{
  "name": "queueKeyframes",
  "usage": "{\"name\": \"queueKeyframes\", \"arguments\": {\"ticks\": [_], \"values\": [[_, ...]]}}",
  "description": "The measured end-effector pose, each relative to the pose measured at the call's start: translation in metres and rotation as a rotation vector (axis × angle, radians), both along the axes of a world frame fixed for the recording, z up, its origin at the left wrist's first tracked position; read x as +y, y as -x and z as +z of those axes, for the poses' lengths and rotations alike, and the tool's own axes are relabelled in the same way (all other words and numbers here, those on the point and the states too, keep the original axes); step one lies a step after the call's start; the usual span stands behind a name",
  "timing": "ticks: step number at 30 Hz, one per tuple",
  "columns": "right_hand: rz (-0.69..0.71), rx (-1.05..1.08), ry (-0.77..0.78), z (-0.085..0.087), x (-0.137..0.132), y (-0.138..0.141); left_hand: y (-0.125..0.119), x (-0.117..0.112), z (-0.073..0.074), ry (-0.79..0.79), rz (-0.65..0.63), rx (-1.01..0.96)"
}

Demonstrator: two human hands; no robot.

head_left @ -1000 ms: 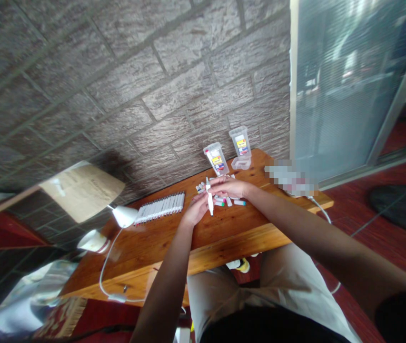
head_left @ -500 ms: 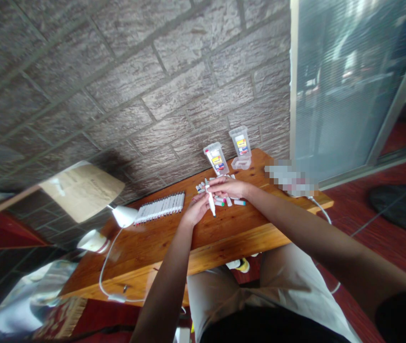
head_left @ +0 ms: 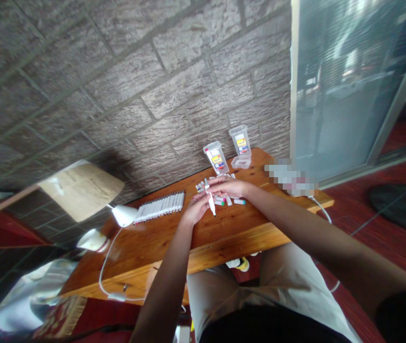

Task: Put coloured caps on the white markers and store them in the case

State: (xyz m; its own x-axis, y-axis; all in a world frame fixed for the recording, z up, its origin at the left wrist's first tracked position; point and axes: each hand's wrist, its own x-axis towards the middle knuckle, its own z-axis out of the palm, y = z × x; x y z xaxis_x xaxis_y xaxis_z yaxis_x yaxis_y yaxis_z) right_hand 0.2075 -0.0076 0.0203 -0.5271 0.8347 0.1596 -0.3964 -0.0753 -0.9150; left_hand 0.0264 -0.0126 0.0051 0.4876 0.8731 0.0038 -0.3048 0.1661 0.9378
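Both hands hold one white marker [head_left: 212, 205] above the wooden table. My left hand [head_left: 196, 207] is closed on its middle from the left. The fingers of my right hand [head_left: 228, 186] close on its upper, grey end from the right. The marker tilts, its lower end pointing down toward the table's front edge, with a dark tip there. Under and behind the hands lie several loose markers [head_left: 239, 202] with coloured ends, partly hidden by the right hand. To the left, a neat row of white markers [head_left: 162, 207] lies side by side.
Two clear plastic boxes with labels, one nearer [head_left: 216, 158] and one farther right [head_left: 240, 143], stand by the stone wall [head_left: 174, 95]. A lamp [head_left: 124, 215] with a white cable and a paper cup [head_left: 93, 240] are at the left. A blurred-out item [head_left: 290, 177] lies at the right.
The hands keep almost the same place and grip. At the marker's lower end, the dark tip now looks narrower than before.
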Motion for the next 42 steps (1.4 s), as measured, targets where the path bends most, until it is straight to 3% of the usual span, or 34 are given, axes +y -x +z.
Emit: {"name": "queueKeyframes", "arguments": {"ticks": [9, 22, 34, 42], "values": [[0.045, -0.004, -0.057, -0.004, 0.002, -0.001, 0.002, 0.001, -0.001, -0.019, -0.011, 0.004], [0.093, 0.097, -0.043, 0.009, -0.007, -0.006, 0.001, -0.002, 0.002, 0.004, 0.004, -0.016], [0.033, 0.017, -0.041, -0.01, 0.008, -0.001, 0.0, 0.0, -0.001, -0.062, -0.034, -0.016], [0.095, 0.033, -0.053, -0.008, 0.005, -0.003, 0.002, 0.001, -0.002, -0.043, -0.013, -0.024]]}}
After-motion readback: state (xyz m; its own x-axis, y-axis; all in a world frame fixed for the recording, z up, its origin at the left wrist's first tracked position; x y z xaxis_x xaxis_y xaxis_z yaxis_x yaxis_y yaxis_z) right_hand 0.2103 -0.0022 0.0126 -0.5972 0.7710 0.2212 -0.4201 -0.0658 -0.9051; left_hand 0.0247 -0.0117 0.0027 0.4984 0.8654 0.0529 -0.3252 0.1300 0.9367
